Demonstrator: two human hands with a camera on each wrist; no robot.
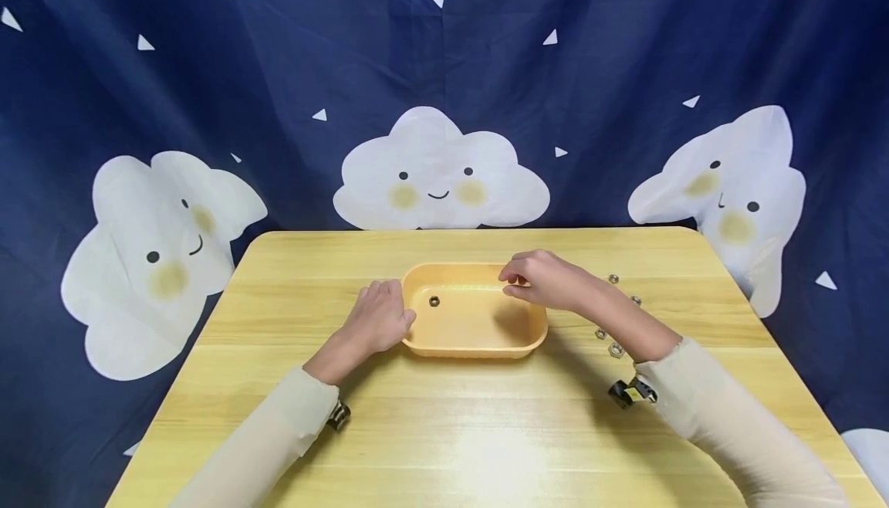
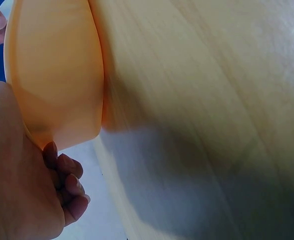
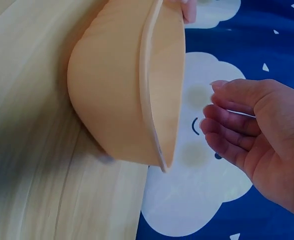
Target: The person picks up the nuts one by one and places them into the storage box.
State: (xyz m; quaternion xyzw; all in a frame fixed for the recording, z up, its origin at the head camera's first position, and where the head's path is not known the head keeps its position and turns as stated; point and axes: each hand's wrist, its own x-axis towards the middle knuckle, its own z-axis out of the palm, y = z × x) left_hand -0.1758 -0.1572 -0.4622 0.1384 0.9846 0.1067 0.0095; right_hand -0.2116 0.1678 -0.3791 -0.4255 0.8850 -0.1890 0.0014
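Note:
A shallow orange plastic tray (image 1: 472, 353) rests on the table, with one hex nut (image 1: 434, 301) lying inside near its left end. My left hand (image 1: 377, 316) grips the tray's left rim, the thumb over the edge and the fingers curled on the outside, as the left wrist view also shows. Over the tray's right end hovers my right hand (image 1: 545, 279). Its fingers (image 3: 231, 120) are loosely bent, the thumb stands apart from them, and nothing shows between them in the right wrist view.
Several metal nuts (image 1: 616, 350) of different sizes lie on the wooden table (image 1: 444, 431) to the right of the tray, partly beside and behind my right forearm. A dark blue curtain (image 1: 444, 52) with white clouds hangs behind the table's far edge.

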